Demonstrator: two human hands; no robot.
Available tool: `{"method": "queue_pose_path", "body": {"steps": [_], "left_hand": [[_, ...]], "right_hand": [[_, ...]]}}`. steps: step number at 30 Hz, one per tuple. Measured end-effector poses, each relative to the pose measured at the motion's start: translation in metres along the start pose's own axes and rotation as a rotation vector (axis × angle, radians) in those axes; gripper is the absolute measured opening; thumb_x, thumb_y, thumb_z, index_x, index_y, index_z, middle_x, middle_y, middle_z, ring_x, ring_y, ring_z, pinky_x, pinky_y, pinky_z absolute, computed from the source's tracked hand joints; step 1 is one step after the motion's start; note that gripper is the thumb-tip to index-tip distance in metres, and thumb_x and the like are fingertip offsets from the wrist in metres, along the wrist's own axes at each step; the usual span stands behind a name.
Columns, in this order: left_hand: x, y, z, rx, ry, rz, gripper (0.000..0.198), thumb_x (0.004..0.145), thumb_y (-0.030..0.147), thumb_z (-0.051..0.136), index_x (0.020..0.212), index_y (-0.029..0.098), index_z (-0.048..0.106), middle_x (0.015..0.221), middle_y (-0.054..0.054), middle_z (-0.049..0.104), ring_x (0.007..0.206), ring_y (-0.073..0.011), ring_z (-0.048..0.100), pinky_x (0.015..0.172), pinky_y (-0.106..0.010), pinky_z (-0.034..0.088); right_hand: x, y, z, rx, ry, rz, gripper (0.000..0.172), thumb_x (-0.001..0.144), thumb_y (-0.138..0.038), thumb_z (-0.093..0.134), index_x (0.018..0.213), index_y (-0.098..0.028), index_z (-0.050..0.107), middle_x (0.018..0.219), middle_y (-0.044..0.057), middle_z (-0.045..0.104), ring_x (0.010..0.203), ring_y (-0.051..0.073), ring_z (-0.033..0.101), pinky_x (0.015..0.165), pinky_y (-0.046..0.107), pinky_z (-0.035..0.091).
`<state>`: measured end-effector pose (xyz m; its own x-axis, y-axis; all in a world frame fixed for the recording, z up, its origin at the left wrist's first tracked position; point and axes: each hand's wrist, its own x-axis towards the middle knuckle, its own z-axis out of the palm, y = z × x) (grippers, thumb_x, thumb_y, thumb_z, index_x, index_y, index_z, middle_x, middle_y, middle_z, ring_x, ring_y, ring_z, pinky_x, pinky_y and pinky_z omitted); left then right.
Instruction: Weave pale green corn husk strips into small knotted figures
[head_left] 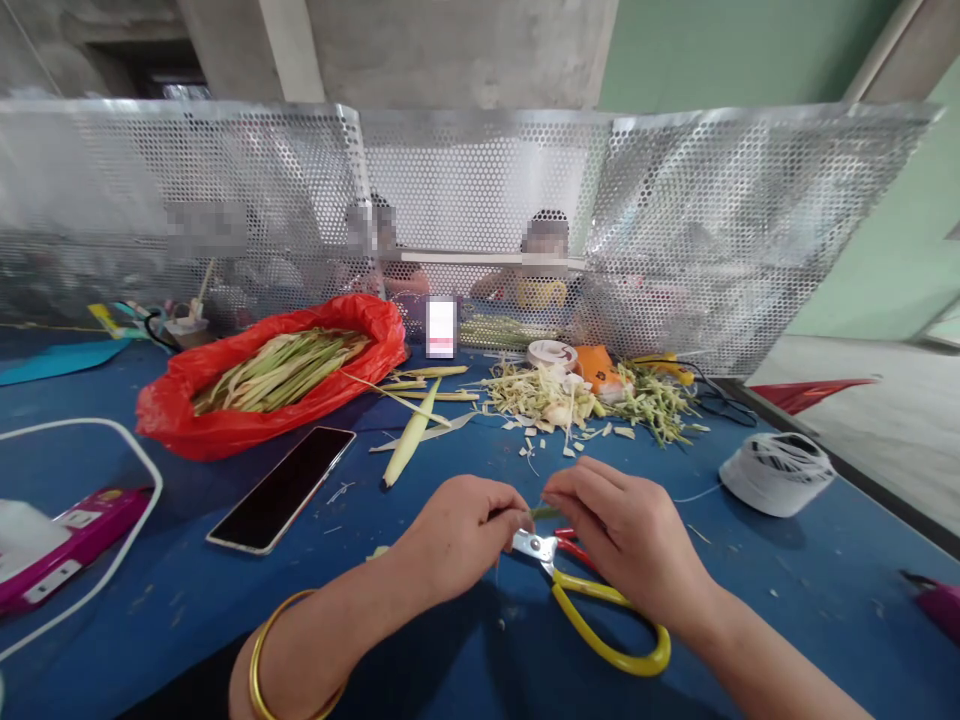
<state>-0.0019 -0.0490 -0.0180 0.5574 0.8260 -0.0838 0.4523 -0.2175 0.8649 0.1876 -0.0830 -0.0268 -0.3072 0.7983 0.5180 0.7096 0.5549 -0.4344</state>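
Observation:
My left hand and my right hand are close together above the blue table, fingers pinched. A short green plant strip spans the small gap between their fingertips. How much of it lies inside each hand is hidden. Scissors with one yellow and one red handle lie below my hands, partly covered by them. From a white spool of thread on the right, a thin thread runs toward my right hand. A pale, husk-wrapped tapered piece with a dark tip rests beyond my left hand.
A red plastic bag of dried green leaves stands back left, near a phone. Plant scraps and a tape roll lie behind. A purple power strip is at left. A perforated metal screen crosses the back; people sit beyond.

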Motion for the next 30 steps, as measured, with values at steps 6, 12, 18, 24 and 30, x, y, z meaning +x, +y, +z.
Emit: {"method": "queue_pose_path", "body": {"steps": [6,12,18,24,30], "left_hand": [[-0.003,0.000,-0.003,-0.083,-0.231,0.053,0.023,0.084,0.026,0.049,0.076,0.017,0.068,0.057,0.003,0.052,0.051,-0.0110,0.050,0.054,-0.021,0.041],[0.001,0.001,-0.006,-0.284,-0.100,0.093,0.026,0.088,0.036,0.050,0.079,0.017,0.065,0.060,0.003,0.051,0.054,-0.0107,0.050,0.057,-0.022,0.043],[0.006,-0.003,-0.006,-0.263,0.166,0.046,0.024,0.085,0.035,0.049,0.074,0.018,0.062,0.055,0.003,0.050,0.053,-0.0125,0.049,0.053,-0.023,0.041],[0.010,-0.015,0.000,-0.247,0.234,0.070,0.018,0.082,0.030,0.051,0.080,0.019,0.065,0.058,0.002,0.056,0.053,-0.0135,0.052,0.053,-0.023,0.041],[0.007,-0.009,0.002,-0.076,0.291,0.098,0.017,0.084,0.028,0.049,0.074,0.020,0.060,0.062,0.002,0.057,0.057,-0.0135,0.052,0.056,-0.023,0.038]], "right_hand": [[0.008,0.006,-0.003,0.411,-0.172,0.318,0.021,0.086,-0.030,0.056,0.068,-0.020,0.057,0.060,-0.003,0.053,0.056,0.012,0.045,0.053,0.022,0.034],[0.008,0.005,0.023,0.946,-0.160,0.693,0.030,0.078,-0.043,0.065,0.066,-0.018,0.055,0.045,-0.011,0.030,0.041,0.006,0.019,0.041,0.021,0.015],[-0.007,-0.005,0.044,0.536,0.036,0.345,0.024,0.088,-0.031,0.055,0.068,-0.020,0.053,0.061,-0.002,0.045,0.055,0.012,0.041,0.050,0.022,0.035],[-0.010,-0.014,0.038,0.337,0.173,-0.079,0.016,0.093,-0.013,0.046,0.084,-0.022,0.055,0.100,0.009,0.060,0.090,0.019,0.060,0.076,0.028,0.049],[-0.007,-0.015,0.040,0.406,0.086,-0.082,0.016,0.096,-0.013,0.039,0.087,-0.022,0.049,0.093,0.007,0.059,0.084,0.017,0.058,0.073,0.028,0.050]]}}
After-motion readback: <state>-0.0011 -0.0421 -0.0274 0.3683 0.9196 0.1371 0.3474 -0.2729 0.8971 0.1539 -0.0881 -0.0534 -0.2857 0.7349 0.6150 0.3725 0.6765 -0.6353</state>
